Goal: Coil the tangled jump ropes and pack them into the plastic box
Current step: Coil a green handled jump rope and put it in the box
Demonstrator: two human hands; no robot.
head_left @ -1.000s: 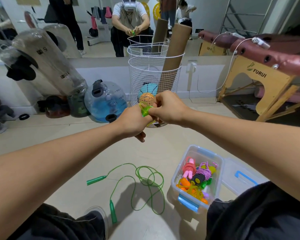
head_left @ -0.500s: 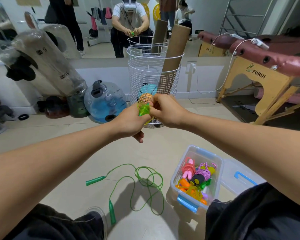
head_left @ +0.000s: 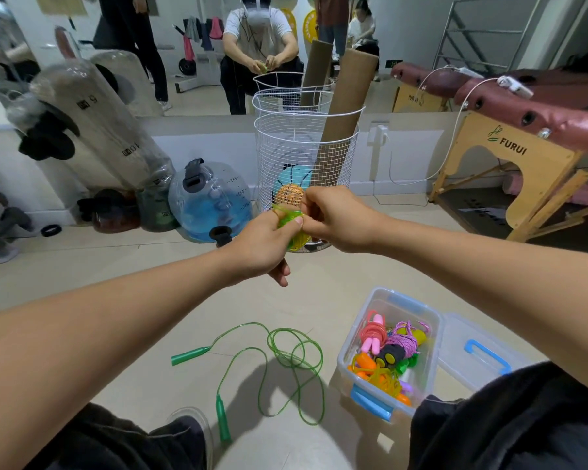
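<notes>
A small coiled bundle of light-green and yellow jump rope (head_left: 292, 228) is held up in front of me, between both hands. My left hand (head_left: 262, 247) grips the bundle from the left, thumb on top. My right hand (head_left: 333, 217) pinches a strand of it from the right. On the floor below lies a loose, tangled dark-green jump rope (head_left: 287, 362) with two green handles. To its right stands the clear plastic box (head_left: 353, 337) with blue latches, holding several coiled ropes in pink, purple, orange and black.
The box's lid (head_left: 479, 354) lies flat to the right of the box. A white wire basket (head_left: 302, 157) with balls and a cardboard tube stands behind my hands. A blue water jug (head_left: 211, 201) and wrapped equipment sit left; a massage table (head_left: 523, 130) stands right.
Both hands have stayed together on the light-green bundle, shifting slightly as the right hand works a strand around it. The floor rope and box have not moved.
</notes>
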